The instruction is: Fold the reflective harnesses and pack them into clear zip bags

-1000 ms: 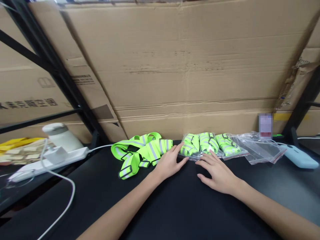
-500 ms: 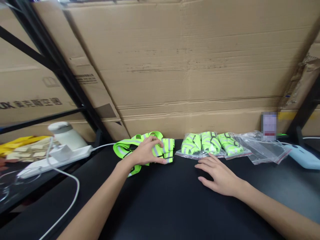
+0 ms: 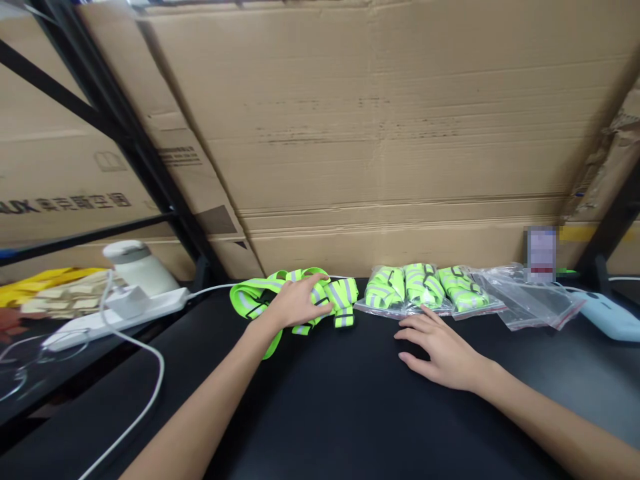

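Observation:
A loose heap of neon-yellow reflective straps [image 3: 260, 298] lies on the black table [image 3: 350, 407] at its far edge. My left hand [image 3: 295, 305] rests on top of this heap, fingers curled over the straps. To the right lie three clear bags with folded neon straps [image 3: 425, 288] side by side. My right hand [image 3: 443, 350] lies flat on the table just in front of those bags, fingers spread, holding nothing.
Empty clear zip bags [image 3: 530, 300] lie right of the packed ones, then a pale blue device [image 3: 607, 313]. A large cardboard box [image 3: 380, 133] walls the back. At left sit a white power strip [image 3: 115, 313], its cable [image 3: 145, 393] and a white jar [image 3: 137, 267].
My left hand left the packed bags, moved left onto the loose straps and closed over them, shifting the heap slightly. My right hand pulled back a little and stayed flat.

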Demonstrator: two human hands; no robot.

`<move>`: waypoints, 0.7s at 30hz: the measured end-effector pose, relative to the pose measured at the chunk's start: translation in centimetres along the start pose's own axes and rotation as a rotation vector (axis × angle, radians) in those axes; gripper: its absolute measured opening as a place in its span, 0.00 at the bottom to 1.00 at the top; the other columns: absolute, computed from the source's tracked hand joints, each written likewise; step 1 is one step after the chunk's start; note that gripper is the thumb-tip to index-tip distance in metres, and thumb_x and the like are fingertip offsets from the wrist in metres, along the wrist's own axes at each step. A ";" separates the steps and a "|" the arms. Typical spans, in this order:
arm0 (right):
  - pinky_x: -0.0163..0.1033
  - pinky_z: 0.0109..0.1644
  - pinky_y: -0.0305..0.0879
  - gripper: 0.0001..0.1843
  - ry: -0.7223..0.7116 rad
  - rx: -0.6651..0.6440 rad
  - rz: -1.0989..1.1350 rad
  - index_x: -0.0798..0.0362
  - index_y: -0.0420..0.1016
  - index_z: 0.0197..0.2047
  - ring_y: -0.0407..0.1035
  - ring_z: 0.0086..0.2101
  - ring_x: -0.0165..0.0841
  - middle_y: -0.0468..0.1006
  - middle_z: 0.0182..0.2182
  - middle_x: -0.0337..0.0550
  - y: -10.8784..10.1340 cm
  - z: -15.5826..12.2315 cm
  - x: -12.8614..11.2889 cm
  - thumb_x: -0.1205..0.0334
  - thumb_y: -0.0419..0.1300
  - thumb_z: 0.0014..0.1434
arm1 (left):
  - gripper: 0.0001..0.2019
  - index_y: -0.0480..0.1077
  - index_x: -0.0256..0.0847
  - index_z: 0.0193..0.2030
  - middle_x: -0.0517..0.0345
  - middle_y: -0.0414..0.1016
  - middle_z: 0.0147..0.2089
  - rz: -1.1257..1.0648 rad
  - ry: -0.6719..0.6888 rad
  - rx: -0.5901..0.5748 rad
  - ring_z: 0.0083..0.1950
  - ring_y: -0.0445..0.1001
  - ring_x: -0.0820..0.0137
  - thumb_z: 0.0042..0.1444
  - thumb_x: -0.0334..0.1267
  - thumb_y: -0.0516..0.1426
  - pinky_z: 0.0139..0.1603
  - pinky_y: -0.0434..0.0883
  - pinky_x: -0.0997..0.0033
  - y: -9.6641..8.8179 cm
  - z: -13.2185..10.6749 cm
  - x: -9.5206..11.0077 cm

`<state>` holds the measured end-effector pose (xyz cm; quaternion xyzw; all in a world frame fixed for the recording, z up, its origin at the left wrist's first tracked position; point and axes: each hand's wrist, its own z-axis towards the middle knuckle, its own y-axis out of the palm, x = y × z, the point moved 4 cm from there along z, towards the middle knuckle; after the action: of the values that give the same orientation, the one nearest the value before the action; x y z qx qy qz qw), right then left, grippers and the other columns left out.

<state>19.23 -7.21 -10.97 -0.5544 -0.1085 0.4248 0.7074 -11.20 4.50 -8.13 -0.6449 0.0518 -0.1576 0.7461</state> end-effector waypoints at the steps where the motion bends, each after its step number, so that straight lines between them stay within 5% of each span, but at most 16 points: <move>1: 0.63 0.73 0.45 0.14 0.002 -0.002 0.000 0.50 0.76 0.55 0.69 0.59 0.43 0.77 0.54 0.49 0.0 0.0 0.0 0.58 0.58 0.68 | 0.43 0.64 0.37 0.67 0.39 0.77 0.55 0.047 0.008 0.010 0.56 0.74 0.42 0.50 0.64 0.58 0.57 0.65 0.49 0.3 0.1 0.2; 4: 0.62 0.73 0.44 0.14 0.005 -0.006 0.002 0.50 0.76 0.54 0.68 0.59 0.43 0.77 0.54 0.49 0.0 0.0 0.0 0.58 0.58 0.68 | 0.50 0.65 0.36 0.68 0.33 0.73 0.60 0.118 0.015 -0.002 0.61 0.70 0.39 0.46 0.72 0.57 0.60 0.60 0.44 1.2 0.2 0.5; 7: 0.62 0.73 0.43 0.14 0.009 -0.014 0.005 0.50 0.76 0.54 0.68 0.60 0.42 0.77 0.55 0.49 0.0 0.0 0.0 0.58 0.58 0.68 | 0.42 0.72 0.38 0.61 0.37 0.76 0.53 0.168 0.033 0.073 0.55 0.72 0.41 0.49 0.70 0.56 0.57 0.61 0.44 0.9 0.1 1.0; 13: 0.62 0.73 0.41 0.14 0.011 -0.025 0.001 0.51 0.76 0.55 0.67 0.60 0.42 0.77 0.55 0.50 0.0 -0.1 0.0 0.58 0.58 0.68 | 0.27 0.78 0.39 0.48 0.43 0.74 0.53 0.270 0.109 0.384 0.54 0.70 0.46 0.47 0.56 0.64 0.59 0.59 0.46 -1.1 -0.5 2.4; 18: 0.62 0.74 0.39 0.14 -0.001 -0.012 0.004 0.50 0.75 0.55 0.67 0.60 0.42 0.77 0.54 0.49 -0.1 -0.1 0.0 0.58 0.58 0.68 | 0.24 0.74 0.38 0.51 0.43 0.74 0.55 0.213 0.106 0.743 0.55 0.70 0.49 0.51 0.50 0.63 0.58 0.60 0.51 -3.0 -1.6 3.1; 21: 0.62 0.73 0.39 0.14 -0.004 -0.004 0.001 0.49 0.75 0.55 0.68 0.59 0.42 0.77 0.54 0.49 -0.1 -0.2 0.0 0.59 0.58 0.68 | 0.24 0.73 0.38 0.53 0.43 0.75 0.54 0.196 0.108 0.849 0.54 0.70 0.49 0.52 0.49 0.62 0.57 0.61 0.52 -3.5 -2.1 3.7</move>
<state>19.37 -7.37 -10.92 -0.5550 -0.1105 0.4260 0.7059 -8.87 0.96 -4.55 -0.2638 0.0821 -0.1270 0.9527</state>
